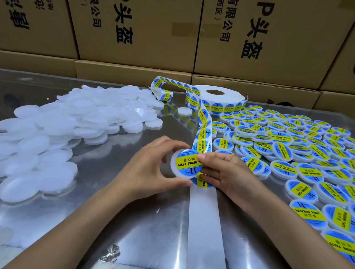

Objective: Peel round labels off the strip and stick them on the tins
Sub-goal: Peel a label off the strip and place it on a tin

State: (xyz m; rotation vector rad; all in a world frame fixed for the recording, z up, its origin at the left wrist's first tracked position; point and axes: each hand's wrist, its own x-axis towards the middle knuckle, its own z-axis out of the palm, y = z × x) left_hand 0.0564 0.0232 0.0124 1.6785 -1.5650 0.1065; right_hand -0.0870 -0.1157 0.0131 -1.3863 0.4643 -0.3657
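Note:
My left hand (pixel 147 166) holds a round white tin (pixel 174 166) tilted up at the middle of the table. A blue and yellow round label (pixel 188 162) lies on its face, with the thumb of my right hand (pixel 227 173) pressing on it. The label strip (pixel 203 124) runs from the roll (pixel 216 98) at the back down under my right hand. Its bare white backing (pixel 203 223) trails toward me.
A heap of plain white tins (pixel 64 127) covers the left of the shiny metal table (pixel 101 235). Labelled tins (pixel 300 159) spread over the right side. One loose white tin (pixel 185 111) lies near the roll. Cardboard boxes (pixel 139 22) wall the back.

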